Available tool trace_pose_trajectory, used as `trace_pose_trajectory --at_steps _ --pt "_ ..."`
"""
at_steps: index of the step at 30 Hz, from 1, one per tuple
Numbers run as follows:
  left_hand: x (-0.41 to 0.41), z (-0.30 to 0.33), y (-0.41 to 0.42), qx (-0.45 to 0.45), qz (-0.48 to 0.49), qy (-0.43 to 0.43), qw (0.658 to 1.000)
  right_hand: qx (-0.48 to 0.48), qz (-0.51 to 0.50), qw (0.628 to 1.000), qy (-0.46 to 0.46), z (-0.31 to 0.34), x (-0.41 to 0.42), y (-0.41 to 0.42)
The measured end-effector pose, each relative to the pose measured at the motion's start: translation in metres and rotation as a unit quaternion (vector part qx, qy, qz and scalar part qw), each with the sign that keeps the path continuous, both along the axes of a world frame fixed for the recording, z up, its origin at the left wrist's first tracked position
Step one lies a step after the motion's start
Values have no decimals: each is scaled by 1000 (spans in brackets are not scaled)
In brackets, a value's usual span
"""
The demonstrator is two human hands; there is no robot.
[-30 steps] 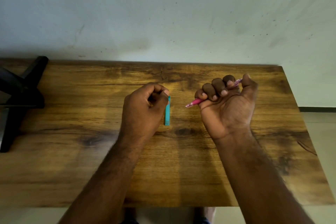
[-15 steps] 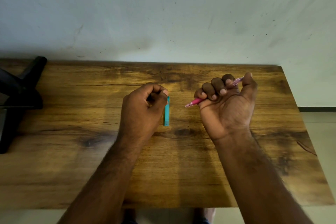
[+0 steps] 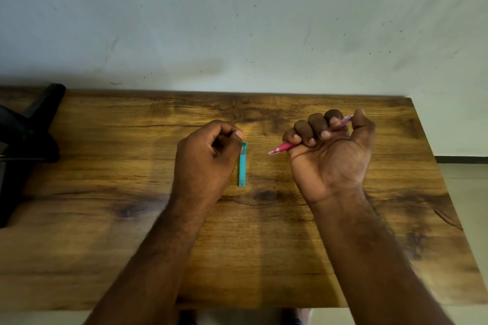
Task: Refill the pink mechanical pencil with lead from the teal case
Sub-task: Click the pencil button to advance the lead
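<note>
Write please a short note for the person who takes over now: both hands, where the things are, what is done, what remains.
Right hand: fist closed around the pink pencil, tip pointing left, above the table.
Left hand: curled beside the teal case, thumb at its top end; whether it pinches a lead cannot be seen.
Case lies flat on the table, between the hands.
Done: pencil picked up.
Left: take out lead, load the pencil.

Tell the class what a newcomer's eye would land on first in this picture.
The bright teal case lies on the middle of the wooden table, its far end at the fingertips of the curled left hand. To its right, the right hand grips the pink mechanical pencil in a fist, tip pointing toward the case. A black stand sits at the left edge.
</note>
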State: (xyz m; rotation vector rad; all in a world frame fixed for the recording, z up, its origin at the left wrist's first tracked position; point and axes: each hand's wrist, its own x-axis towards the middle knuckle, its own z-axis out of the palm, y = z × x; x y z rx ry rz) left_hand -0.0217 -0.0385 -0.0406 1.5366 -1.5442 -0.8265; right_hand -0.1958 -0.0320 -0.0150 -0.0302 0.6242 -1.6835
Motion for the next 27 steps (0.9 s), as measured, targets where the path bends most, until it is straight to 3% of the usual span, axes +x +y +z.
trace_pose_trajectory --at_steps 27 --pt "-2 -3 -9 2 2 -2 1000 -8 -7 1000 -15 -1 -3 -8"
